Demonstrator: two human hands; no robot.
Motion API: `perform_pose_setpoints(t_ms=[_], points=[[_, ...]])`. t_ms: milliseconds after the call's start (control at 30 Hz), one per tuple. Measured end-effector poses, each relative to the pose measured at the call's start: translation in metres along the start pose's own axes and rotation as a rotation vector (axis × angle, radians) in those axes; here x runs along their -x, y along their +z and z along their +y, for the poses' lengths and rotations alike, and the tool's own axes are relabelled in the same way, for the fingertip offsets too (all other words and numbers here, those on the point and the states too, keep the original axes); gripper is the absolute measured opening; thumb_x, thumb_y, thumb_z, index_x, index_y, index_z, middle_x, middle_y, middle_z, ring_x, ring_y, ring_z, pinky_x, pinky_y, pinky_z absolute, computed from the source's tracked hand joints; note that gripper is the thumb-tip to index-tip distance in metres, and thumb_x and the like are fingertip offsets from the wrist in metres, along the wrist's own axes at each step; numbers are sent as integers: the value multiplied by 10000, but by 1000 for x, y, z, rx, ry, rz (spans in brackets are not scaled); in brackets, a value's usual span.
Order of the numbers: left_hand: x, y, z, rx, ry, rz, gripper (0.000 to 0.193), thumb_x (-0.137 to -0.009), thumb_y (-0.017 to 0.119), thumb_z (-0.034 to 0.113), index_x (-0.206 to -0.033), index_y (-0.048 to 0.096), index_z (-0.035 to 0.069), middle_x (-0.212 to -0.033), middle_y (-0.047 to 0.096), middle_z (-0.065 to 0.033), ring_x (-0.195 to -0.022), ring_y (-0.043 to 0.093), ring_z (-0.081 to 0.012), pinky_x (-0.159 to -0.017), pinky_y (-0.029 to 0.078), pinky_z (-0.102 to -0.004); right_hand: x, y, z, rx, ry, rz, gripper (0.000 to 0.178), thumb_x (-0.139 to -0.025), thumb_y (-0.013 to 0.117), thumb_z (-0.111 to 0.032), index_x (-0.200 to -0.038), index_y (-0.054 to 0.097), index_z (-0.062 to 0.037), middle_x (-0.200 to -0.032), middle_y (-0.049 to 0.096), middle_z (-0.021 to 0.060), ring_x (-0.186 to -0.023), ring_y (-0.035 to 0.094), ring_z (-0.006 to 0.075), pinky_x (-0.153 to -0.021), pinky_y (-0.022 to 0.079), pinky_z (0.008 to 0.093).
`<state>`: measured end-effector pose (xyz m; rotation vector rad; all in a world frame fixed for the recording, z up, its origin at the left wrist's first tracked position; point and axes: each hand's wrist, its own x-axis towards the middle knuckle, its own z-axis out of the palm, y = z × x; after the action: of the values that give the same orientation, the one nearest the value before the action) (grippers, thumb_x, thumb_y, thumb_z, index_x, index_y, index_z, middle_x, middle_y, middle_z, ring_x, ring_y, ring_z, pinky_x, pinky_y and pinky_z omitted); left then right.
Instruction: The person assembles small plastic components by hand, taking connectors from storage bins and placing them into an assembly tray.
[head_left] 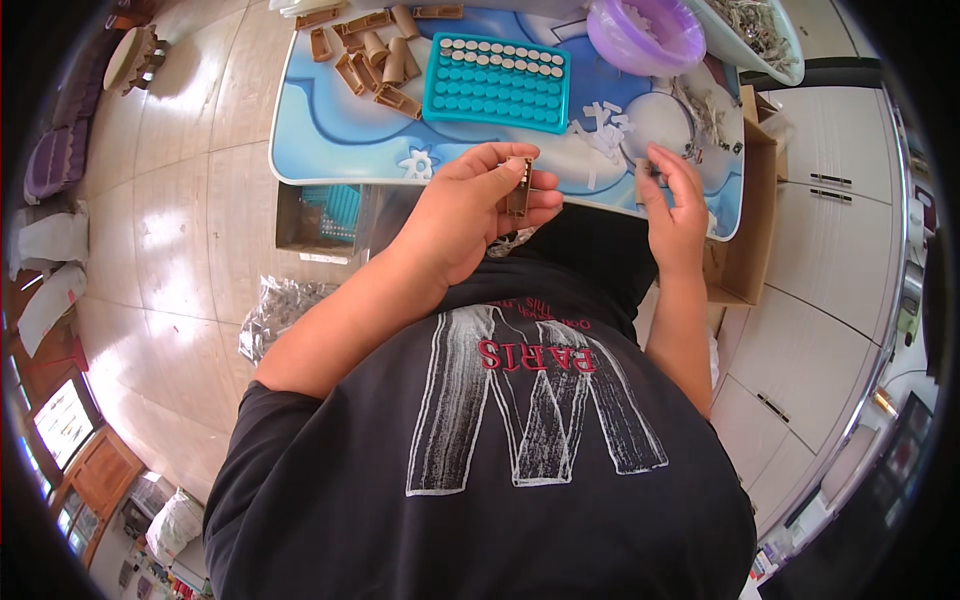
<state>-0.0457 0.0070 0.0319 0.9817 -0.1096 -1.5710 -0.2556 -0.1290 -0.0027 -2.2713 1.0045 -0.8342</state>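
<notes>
My left hand [470, 205] is closed around a small brown plastic casing [517, 195], with its hollow inner side turned up and small pale and metallic bits near its top end. My thumb presses on it from the left, with the fingers behind it. Over the table's right front edge is my right hand [677, 215], its thumb and fingers bent toward each other near small dark bits. What they pinch, if anything, is too small to name. Past my hands stands a turquoise tray [497, 118] with rows of round wells, the far rows topped with white round pieces.
More brown casings [385, 60] lie in a pile at the table's far left. White strips [603, 130] are scattered right of the tray, near small metal parts [703, 110]. A purple bowl [640, 60] and a pale basin [795, 60] stand behind. A cardboard box [757, 200] adjoins the right edge.
</notes>
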Motion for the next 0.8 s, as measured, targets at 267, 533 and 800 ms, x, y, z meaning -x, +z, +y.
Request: perform_pose_setpoints(t_ms=[267,533,800], points=[[1,7,0,-27,-14,-13,354,-992,379,259,-1195,450,-23,-1058,583,-159,-959,610,-222,-877,505,-337,-1,-26,-4,179,-86,-291,495,-695,706,-71,-1169,567,-44,-1210,562,86,-1115,497,284,-956,389,362],[-4,-1,-8,41,-39,-58,418,-974,404,388,-1144,480,13,-1026,585,-144,-935,602,-229,-833,503,-357,4,18,-83,-292,-84,-243,791,-559,818,-66,-1267,464,-58,-1129,561,102,-1039,532,273,-898,422,368],[0,-3,-9,-13,-43,-158,474,-973,368,444,-1153,521,34,-1028,587,-98,-941,585,-188,-794,488,-311,6,36,-90,-223,-297,-172,865,-533,814,-60,-1305,424,-69,-1135,563,105,-995,536,300,-874,423,390]])
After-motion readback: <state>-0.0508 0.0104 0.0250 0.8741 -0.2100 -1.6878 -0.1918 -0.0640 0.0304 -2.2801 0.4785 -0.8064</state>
